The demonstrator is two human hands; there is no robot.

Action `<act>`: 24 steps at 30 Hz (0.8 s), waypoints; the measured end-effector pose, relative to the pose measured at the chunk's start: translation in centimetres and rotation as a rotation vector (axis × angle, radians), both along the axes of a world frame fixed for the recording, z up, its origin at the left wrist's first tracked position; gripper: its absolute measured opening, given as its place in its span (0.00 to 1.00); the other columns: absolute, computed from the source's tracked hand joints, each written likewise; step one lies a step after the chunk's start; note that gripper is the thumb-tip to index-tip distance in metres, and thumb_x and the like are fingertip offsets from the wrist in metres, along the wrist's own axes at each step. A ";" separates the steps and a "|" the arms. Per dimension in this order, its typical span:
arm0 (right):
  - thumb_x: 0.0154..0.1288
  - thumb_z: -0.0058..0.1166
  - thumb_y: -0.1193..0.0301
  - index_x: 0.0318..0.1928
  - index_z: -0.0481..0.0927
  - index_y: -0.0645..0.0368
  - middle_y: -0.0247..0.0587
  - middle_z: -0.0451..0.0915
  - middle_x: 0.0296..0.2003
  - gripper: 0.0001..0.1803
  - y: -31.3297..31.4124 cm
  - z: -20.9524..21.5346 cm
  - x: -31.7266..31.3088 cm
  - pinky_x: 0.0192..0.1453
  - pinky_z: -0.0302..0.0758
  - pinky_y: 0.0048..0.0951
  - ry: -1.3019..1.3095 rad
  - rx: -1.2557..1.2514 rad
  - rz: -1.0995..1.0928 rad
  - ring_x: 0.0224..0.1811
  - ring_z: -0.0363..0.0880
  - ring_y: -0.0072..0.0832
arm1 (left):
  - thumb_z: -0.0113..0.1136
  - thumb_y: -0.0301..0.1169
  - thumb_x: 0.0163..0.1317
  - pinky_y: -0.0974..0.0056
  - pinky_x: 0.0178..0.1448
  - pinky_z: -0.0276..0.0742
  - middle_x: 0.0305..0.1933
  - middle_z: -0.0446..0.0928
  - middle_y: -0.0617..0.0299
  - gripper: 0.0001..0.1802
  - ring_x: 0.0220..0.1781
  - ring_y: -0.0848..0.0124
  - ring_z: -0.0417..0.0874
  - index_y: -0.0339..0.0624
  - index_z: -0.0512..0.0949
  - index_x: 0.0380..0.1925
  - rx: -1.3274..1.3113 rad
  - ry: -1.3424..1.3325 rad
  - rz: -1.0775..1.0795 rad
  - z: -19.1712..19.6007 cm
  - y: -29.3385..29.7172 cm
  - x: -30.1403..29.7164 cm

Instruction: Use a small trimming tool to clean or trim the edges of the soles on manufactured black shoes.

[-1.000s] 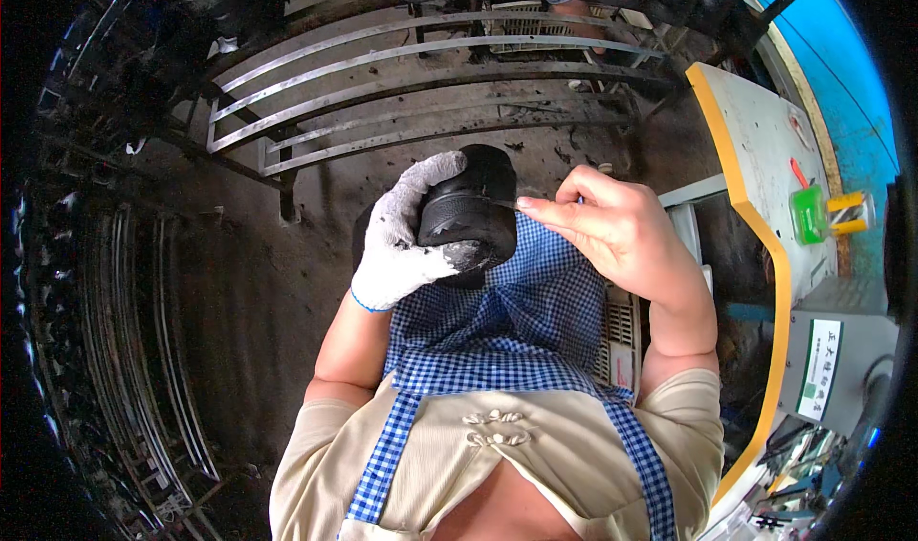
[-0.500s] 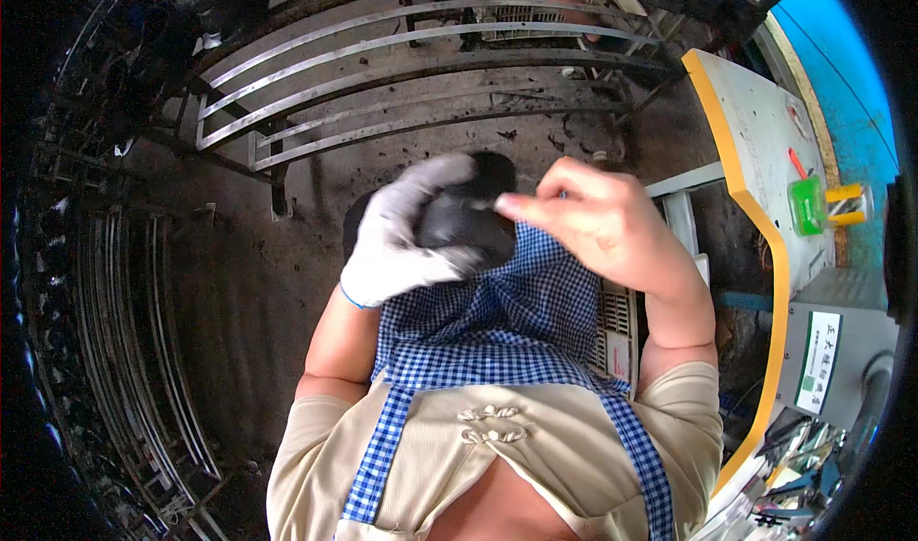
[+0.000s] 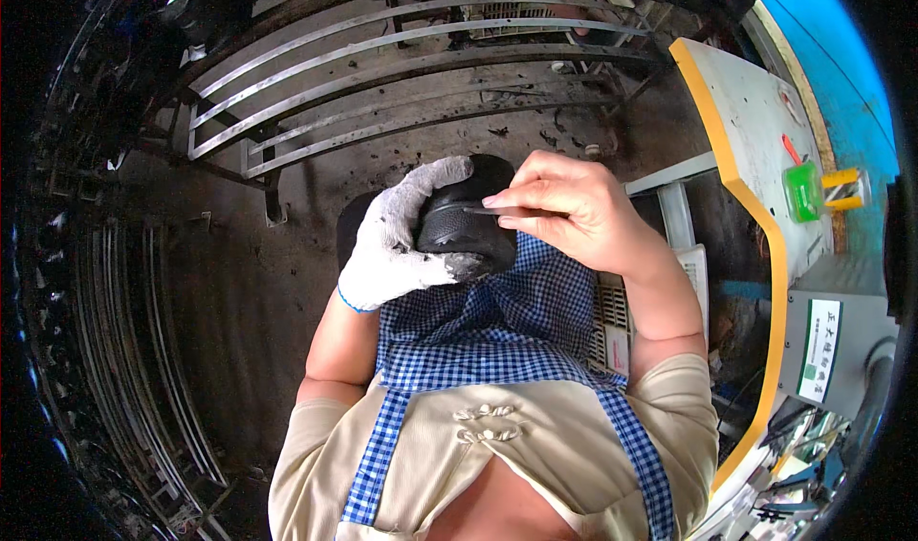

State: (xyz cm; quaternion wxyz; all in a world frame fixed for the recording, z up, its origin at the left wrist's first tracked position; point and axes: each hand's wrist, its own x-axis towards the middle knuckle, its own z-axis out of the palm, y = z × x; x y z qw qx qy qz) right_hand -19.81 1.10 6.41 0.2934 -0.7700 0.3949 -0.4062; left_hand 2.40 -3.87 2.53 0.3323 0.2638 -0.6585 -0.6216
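Black ribbed rubber part [image 3: 466, 227], round and chunky, is sitting in front of the person's blue-and-white checked apron [image 3: 497, 326], just above its top edge. The left hand [image 3: 402, 240], in a grimy white work glove, is wrapping clenched fingers around the part's left side. The bare right hand [image 3: 574, 211] is pinching a thin dark metal tool [image 3: 497, 212], its tip touching the part's ribbed face. Curved grey metal rails [image 3: 402, 72] are lying well beyond the part.

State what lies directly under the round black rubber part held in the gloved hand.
Under the round black rubber part shows the blue-and-white checked apron. The white-gloved left hand grips its left side, and the bare right hand holds a thin blade to it. Its underside is hidden.
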 end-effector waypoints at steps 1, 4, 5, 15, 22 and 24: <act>0.52 0.61 0.84 0.42 0.82 0.65 0.40 0.76 0.30 0.14 -0.1 -0.1 0.1 0.33 0.77 0.23 -0.023 -0.039 0.021 0.29 0.80 0.25 | 0.78 0.42 0.33 0.63 0.60 0.71 0.51 0.77 0.50 0.49 0.54 0.64 0.77 0.32 0.68 0.57 -0.012 -0.008 -0.003 -0.1 -0.1 0.0; 0.55 0.58 0.82 0.36 0.78 0.65 0.39 0.76 0.30 0.07 -0.2 -0.3 0.4 0.32 0.76 0.25 0.075 -0.072 -0.022 0.31 0.80 0.26 | 0.78 0.43 0.33 0.63 0.60 0.71 0.51 0.76 0.51 0.49 0.54 0.65 0.77 0.32 0.68 0.57 0.021 -0.005 -0.016 -0.3 0.0 -0.3; 0.56 0.57 0.82 0.35 0.77 0.65 0.39 0.76 0.30 0.05 -0.2 -0.4 0.6 0.31 0.76 0.25 0.154 -0.099 -0.053 0.31 0.80 0.26 | 0.78 0.43 0.33 0.63 0.60 0.71 0.51 0.76 0.51 0.49 0.54 0.65 0.77 0.32 0.68 0.57 0.022 -0.008 -0.017 -0.4 0.1 -0.2; 0.65 0.55 0.73 0.50 0.73 0.61 0.30 0.74 0.28 0.14 -0.9 -4.6 -2.5 0.23 0.63 0.15 -0.319 0.012 -0.511 0.19 0.65 0.13 | 0.79 0.48 0.33 0.54 0.66 0.66 0.61 0.69 0.49 0.53 0.63 0.58 0.71 0.37 0.66 0.60 0.040 0.145 0.096 -0.4 0.4 0.0; 0.42 0.75 0.66 0.63 0.62 0.61 0.34 0.77 0.37 0.48 2.6 -6.6 2.2 0.24 0.65 0.17 -0.093 0.210 -0.309 0.19 0.63 0.13 | 0.78 0.42 0.39 0.57 0.64 0.68 0.63 0.65 0.49 0.53 0.64 0.60 0.69 0.34 0.60 0.64 -0.101 0.282 0.258 -0.4 0.4 -0.9; 0.36 0.76 0.53 0.65 0.59 0.60 0.46 0.73 0.46 0.57 2.2 -7.9 4.0 0.31 0.73 0.26 -0.093 0.088 -0.430 0.26 0.70 0.25 | 0.64 0.34 0.52 0.61 0.66 0.65 0.64 0.64 0.50 0.40 0.62 0.62 0.71 0.35 0.60 0.64 -0.081 0.199 0.383 -0.2 1.0 -1.4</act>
